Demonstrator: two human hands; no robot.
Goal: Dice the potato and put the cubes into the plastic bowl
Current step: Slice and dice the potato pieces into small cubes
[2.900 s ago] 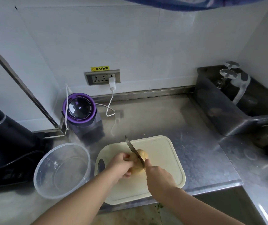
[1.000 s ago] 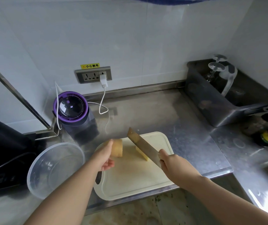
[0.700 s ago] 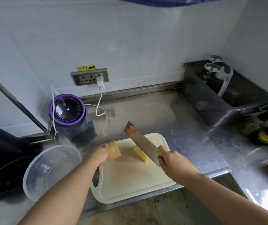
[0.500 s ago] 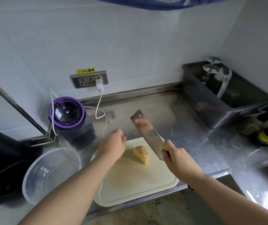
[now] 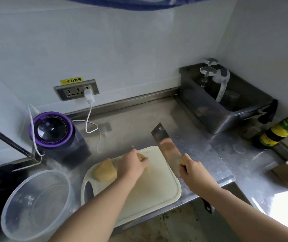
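Observation:
A white cutting board lies on the steel counter. One potato half sits at the board's far left corner. My left hand covers and holds the second potato half near the board's far edge; most of that piece is hidden. My right hand grips the handle of a cleaver, whose blade is raised and points away above the board's right edge. A clear plastic bowl stands empty to the left of the board.
A purple-lidded appliance with a white cable plugged into the wall socket stands behind the bowl. A dark bin with glasses sits at the back right. Jars stand far right. The counter's front edge runs just under the board.
The potato was cut in two. My left hand set one half down at the board's left and moved right onto the other half. The cleaver lifted away to the right.

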